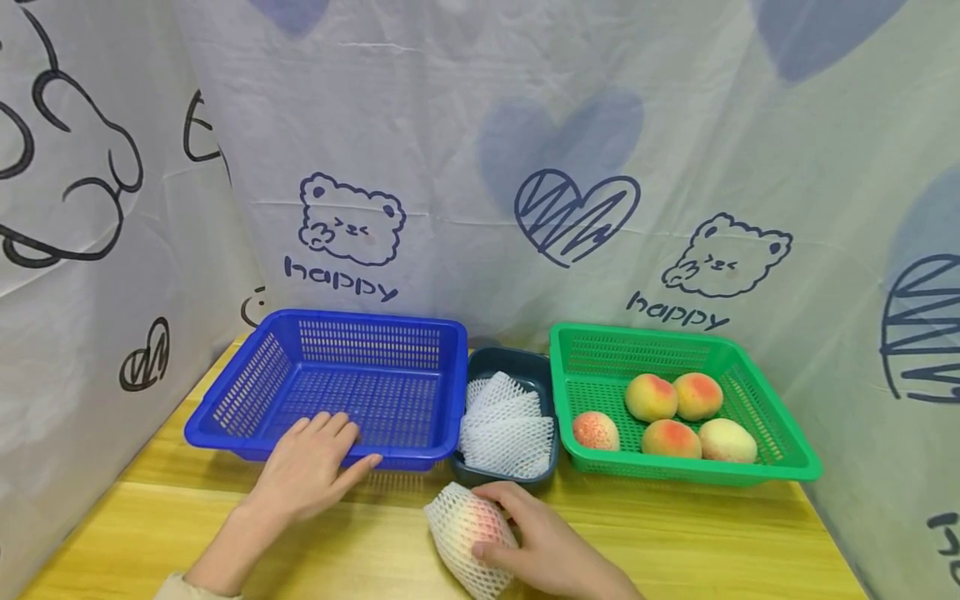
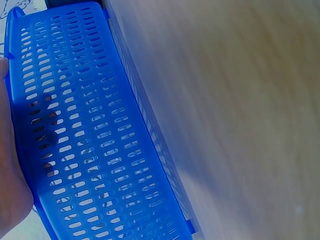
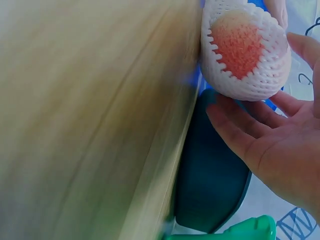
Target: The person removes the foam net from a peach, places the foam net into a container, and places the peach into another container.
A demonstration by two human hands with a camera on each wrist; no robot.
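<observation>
On the table in front, a peach (image 1: 482,521) sits in a white foam net (image 3: 275,75), its red cheek showing through the net's open end. My right hand (image 1: 543,537) holds this netted peach from the right, thumb on the near side and fingers round the far side. My left hand (image 1: 311,462) rests over the front rim of the blue basket (image 1: 322,312), fingers reaching inside and thumb lying along the rim. Through the basket's slotted wall (image 2: 85,125) the fingers show as dark shapes in the left wrist view.
A dark teal tub (image 1: 502,357) with several white foam nets (image 1: 506,425) stands between the blue basket and a green basket (image 1: 783,417). Several bare peaches (image 1: 671,439) lie in the green basket. A printed curtain (image 1: 450,125) hangs behind the wooden table (image 1: 675,550).
</observation>
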